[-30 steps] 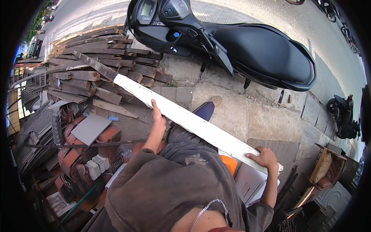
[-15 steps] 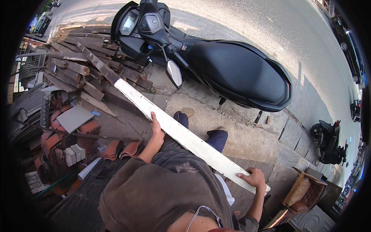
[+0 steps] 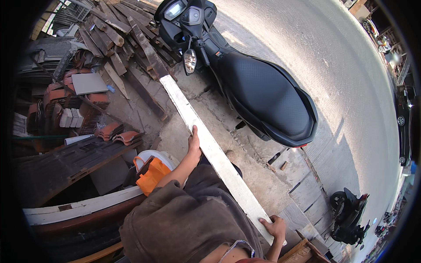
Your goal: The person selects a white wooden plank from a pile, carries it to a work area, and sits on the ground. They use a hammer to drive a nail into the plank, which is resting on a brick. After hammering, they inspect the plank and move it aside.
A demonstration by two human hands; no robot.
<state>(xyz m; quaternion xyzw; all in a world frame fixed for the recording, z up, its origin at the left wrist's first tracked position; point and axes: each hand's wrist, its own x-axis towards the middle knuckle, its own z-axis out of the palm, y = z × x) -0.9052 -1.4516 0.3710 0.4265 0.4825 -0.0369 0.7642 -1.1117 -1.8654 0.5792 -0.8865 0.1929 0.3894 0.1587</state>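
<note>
A long wooden plank, mostly painted white with chipped edges, slants across my front from far left to near right. Its far stretch looks bare and dark brown, in line with the white part. My left hand grips the left edge around the middle, thumb on the white face and fingers hidden beneath. Close to the near end, my right hand holds the opposite edge, its thumb also lying on the face.
A black scooter is parked just beyond the plank. To the left lie a heap of dark timber, stacked roof tiles, a grey square tile and an orange bag by a white bucket. Another motorbike stands at right.
My view and body have turned right, the plank turning too and now pointing more steeply away. The orange bag and bucket have come into sight. Both hands keep their hold.
</note>
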